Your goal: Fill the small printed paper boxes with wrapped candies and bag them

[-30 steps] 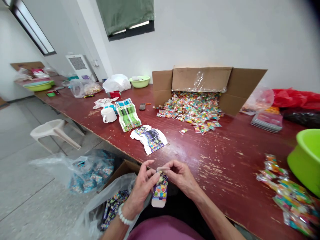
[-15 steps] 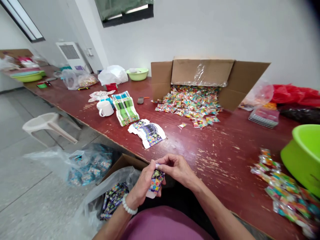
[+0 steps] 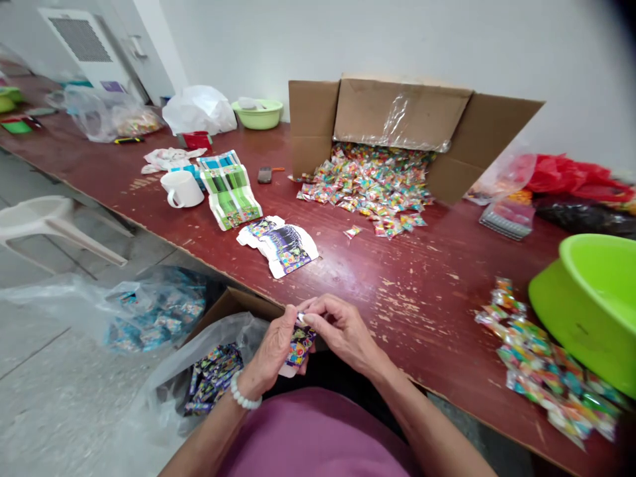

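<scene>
Gripped: one small printed carton [image 3: 299, 349], body formed, wrapped by my left hand [image 3: 276, 346]; my right hand [image 3: 344, 326] pinched its white end flap [image 3: 301, 318], closure not verifiable. Just beyond the grip: front edge of the tabletop [image 3: 402, 301]. Ahead: flat blanks [image 3: 293, 252], not yet formed. Left, lower: dark printed packs [image 3: 214, 377], bagged. Rightward, scuffed surface gave moving room toward wrapped candies [image 3: 536, 361] and green basin [image 3: 571, 311].

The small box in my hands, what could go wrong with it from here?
The small box might crease at its upper end, where the right hand pinches it. The left hand's grip could squash its sides if too firm. If it slips, it might fall toward the open plastic bag lower on the left.
</scene>
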A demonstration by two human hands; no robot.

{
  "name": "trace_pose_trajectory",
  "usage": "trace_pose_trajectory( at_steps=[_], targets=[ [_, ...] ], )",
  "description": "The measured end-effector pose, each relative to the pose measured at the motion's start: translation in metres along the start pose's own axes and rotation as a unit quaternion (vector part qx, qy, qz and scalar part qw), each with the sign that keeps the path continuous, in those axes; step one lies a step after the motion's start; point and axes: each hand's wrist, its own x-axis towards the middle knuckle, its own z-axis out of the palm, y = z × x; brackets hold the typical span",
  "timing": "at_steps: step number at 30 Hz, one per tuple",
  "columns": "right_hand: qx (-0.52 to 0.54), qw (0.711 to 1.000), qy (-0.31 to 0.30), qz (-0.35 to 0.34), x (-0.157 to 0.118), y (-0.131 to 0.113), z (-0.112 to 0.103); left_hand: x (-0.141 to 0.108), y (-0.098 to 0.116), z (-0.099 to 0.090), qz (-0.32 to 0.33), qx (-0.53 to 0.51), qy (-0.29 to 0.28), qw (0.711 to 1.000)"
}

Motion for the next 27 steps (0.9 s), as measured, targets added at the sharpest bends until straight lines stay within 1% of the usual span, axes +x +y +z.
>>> trace_pose_trajectory(
  at_steps=[2, 5, 7, 9, 11, 14, 17, 19, 21, 22, 23, 24, 25, 26, 27],
  targets=[
    [-0.018, 1.000, 0.017, 0.018, 0.001, 0.005, -0.003, 0.004, -0.002, 0.001, -0.002, 0.014, -0.005, 1.000],
    [-0.006, 0.998, 0.018, 0.063, 0.004, 0.007, -0.007, 0.011, -0.002, 0.001, -0.013, 0.012, -0.021, 1.000],
    [-0.002, 0.999, 0.026, 0.048, 0.007, 0.004, -0.007, 0.014, 0.001, -0.002, -0.010, 0.016, -0.027, 0.999],
    [0.004, 0.999, 0.038, 0.021, 0.008, 0.001, -0.004, 0.015, 0.004, -0.005, 0.007, 0.029, -0.024, 0.999],
    [0.014, 0.999, 0.047, 0.020, 0.008, 0.000, -0.001, 0.016, 0.006, -0.006, 0.020, 0.035, -0.013, 0.999],
    [0.009, 0.998, 0.045, 0.046, 0.004, 0.007, 0.005, 0.018, 0.004, -0.004, -0.003, -0.022, 0.003, 1.000],
    [-0.035, 0.997, 0.058, 0.020, -0.002, 0.017, 0.007, 0.021, 0.000, 0.003, -0.028, -0.111, 0.031, 0.993],
    [-0.065, 0.997, 0.045, 0.007, 0.000, 0.021, 0.003, 0.021, -0.002, 0.007, -0.039, -0.146, 0.043, 0.988],
    [-0.114, 0.993, 0.012, 0.005, 0.013, 0.023, -0.010, 0.020, -0.003, 0.009, -0.053, -0.175, 0.039, 0.982],
    [-0.153, 0.988, 0.005, -0.001, 0.025, 0.024, -0.021, 0.019, -0.005, 0.009, -0.059, -0.192, 0.035, 0.979],
    [-0.201, 0.979, 0.017, -0.012, 0.039, 0.026, -0.035, 0.018, -0.006, 0.009, -0.064, -0.209, 0.030, 0.975],
    [-0.260, 0.964, 0.053, -0.030, 0.055, 0.030, -0.051, 0.016, -0.009, 0.007, -0.070, -0.223, 0.025, 0.972],
    [-0.336, 0.936, 0.091, -0.046, 0.073, 0.035, -0.069, 0.013, -0.012, 0.005, -0.078, -0.230, 0.019, 0.970],
    [-0.417, 0.898, 0.125, -0.058, 0.092, 0.041, -0.086, 0.010, -0.015, 0.003, -0.088, -0.230, 0.010, 0.969],
    [-0.482, 0.863, 0.138, -0.059, 0.110, 0.048, -0.103, 0.007, -0.019, -0.001, -0.100, -0.223, -0.002, 0.970]
  ],
)
